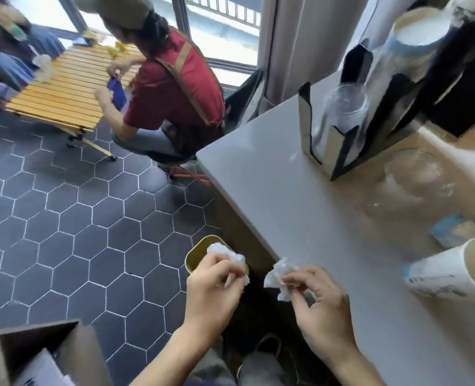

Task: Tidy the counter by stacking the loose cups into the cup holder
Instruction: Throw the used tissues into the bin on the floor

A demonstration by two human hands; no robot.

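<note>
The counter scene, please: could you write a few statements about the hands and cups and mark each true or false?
1. Each hand, left hand and right hand, pinches a crumpled tissue. True.
2. The paper cup on the counter stands upright. False: it lies on its side.
3. The cup holder holds clear plastic cups. True.
4. The small bin sits on the counter. False: it is on the floor.
</note>
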